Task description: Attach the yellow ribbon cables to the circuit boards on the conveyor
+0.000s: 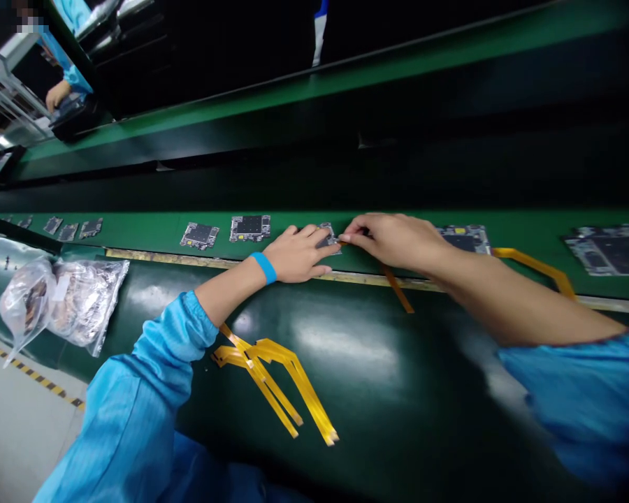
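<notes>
Head view: the left hand (296,255) lies open, its fingers on a circuit board (326,237) on the green belt (147,234). The right hand (393,241) pinches an amber flex cable (397,288) at that board. Right of the grip, a second board (464,239) has a cable attached; loose cables (272,384) lie below the grip.

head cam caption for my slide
Left hand and right hand at a small circuit board on a green belt, yellow ribbon cables nearby

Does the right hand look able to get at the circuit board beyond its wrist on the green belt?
Probably yes: the right hand sits beside that circuit board, with only its own wrist overlapping the board's edge; a short draw back would free it.
</notes>
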`<action>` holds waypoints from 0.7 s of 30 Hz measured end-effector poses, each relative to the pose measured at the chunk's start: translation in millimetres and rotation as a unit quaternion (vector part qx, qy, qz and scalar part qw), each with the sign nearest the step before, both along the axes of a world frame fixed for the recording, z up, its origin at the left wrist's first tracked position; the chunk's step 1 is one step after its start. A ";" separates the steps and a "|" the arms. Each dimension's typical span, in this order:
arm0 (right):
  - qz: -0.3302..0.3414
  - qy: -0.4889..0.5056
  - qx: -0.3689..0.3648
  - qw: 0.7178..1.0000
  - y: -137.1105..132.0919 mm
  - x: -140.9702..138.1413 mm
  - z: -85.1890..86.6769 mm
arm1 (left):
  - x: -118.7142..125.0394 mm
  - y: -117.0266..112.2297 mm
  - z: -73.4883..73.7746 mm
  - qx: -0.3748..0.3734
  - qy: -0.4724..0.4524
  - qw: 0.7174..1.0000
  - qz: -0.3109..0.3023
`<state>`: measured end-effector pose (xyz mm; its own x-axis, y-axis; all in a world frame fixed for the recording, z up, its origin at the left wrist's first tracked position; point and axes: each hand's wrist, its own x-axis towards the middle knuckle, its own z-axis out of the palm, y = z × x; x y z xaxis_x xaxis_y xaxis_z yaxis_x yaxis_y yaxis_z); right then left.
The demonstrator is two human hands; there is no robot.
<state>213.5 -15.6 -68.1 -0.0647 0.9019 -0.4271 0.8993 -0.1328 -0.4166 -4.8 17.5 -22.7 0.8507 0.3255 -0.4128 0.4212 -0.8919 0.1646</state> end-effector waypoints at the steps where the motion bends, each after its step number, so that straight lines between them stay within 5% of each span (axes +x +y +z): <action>1: 0.001 -0.002 0.007 1.000 -2.3 -0.3 3.4 | -2.3 2.8 0.9 -0.005 -0.010 1.000 0.002; 5: -0.028 0.016 0.061 0.998 -18.5 -4.7 12.9 | -21.5 21.9 8.4 0.015 -0.024 0.998 0.052; 10: -0.006 0.072 0.117 0.991 -41.8 -19.0 18.8 | -46.4 44.0 17.4 0.078 0.077 0.984 0.138; 18: 0.029 0.138 0.139 0.980 -54.3 -49.1 35.0 | -41.8 58.2 12.3 0.058 0.087 0.984 0.143; 21: 0.027 0.152 0.162 0.975 -63.2 -51.1 28.6 | -39.5 57.5 12.5 0.040 0.086 0.986 0.135</action>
